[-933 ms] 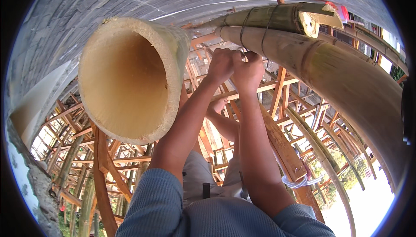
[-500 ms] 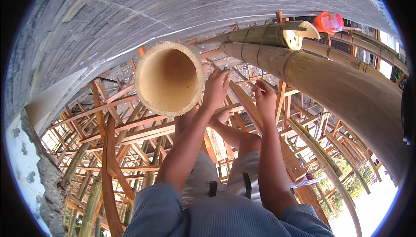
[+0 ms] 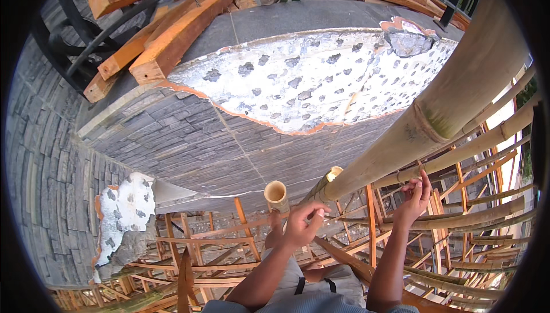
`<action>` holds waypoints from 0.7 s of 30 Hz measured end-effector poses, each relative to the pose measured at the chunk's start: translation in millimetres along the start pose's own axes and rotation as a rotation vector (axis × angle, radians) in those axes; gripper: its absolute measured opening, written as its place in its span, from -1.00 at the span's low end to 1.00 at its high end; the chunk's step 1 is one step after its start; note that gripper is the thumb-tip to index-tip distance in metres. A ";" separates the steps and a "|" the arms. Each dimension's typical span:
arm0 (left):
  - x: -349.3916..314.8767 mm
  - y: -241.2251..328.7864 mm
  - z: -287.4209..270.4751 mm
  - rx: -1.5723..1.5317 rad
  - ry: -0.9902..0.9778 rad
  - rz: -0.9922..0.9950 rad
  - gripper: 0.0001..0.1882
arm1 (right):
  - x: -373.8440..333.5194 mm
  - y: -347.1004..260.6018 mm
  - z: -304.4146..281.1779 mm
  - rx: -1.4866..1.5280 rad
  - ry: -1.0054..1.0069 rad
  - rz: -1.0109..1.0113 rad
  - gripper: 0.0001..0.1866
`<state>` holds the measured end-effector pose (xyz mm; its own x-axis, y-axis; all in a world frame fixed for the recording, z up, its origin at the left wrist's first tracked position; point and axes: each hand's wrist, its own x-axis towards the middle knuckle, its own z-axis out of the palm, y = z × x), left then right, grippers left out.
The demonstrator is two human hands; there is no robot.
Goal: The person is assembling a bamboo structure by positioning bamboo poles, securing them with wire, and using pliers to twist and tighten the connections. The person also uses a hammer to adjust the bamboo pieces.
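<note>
My left hand (image 3: 305, 224) is closed with bent fingers beside the lower part of a dark, narrower bamboo pole (image 3: 317, 191). Whatever its fingers hold, if anything, is too small to make out. Farther right, my right hand (image 3: 413, 198) is raised, its index finger stretched up and the others loosely bent and apart. It is nearest to a slanting bamboo pole (image 3: 458, 157); whether it touches this is unclear. A thick bamboo pole (image 3: 452, 98) rises between my hands toward the upper right. Left of my left hand stands a hollow cut bamboo (image 3: 278, 203), its open end up.
Timber and bamboo scaffolding (image 3: 229, 256) spreads below me. Ahead is a grey stone-clad wall (image 3: 246, 135) with a broken white patch (image 3: 309, 78). Wooden beams (image 3: 183, 32) lie on the ledge above, by a black metal railing (image 3: 63, 44).
My view has tilted up, bringing the ledge, railing and beams into sight. My hands are farther apart, the right one raised with its index finger extended. The hollow bamboo looks much smaller and farther off.
</note>
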<state>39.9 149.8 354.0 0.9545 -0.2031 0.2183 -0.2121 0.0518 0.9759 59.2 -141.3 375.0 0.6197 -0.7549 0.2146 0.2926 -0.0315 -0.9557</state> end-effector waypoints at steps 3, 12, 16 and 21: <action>79.4 90.5 -23.5 0.004 0.268 0.379 -0.85 | 3.0 -52.7 4.2 0.016 -0.060 -0.078 -0.66; 305.4 226.2 -32.5 1.014 0.332 0.774 -0.77 | -63.3 -71.5 -18.6 0.027 -0.318 -0.029 -0.77; 358.3 224.2 -15.8 1.364 0.418 0.690 -0.76 | -111.5 -84.5 -44.5 -0.129 -0.495 0.119 -0.78; 400.9 220.9 -28.3 1.270 0.380 0.404 -0.72 | -138.2 -95.1 -79.0 -0.275 -0.618 0.259 -0.77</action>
<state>381.6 107.5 656.9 0.7365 -0.1005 0.6690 -0.3320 -0.9153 0.2280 -111.7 -85.7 420.4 0.9665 -0.2551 -0.0289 -0.0629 -0.1263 -0.9900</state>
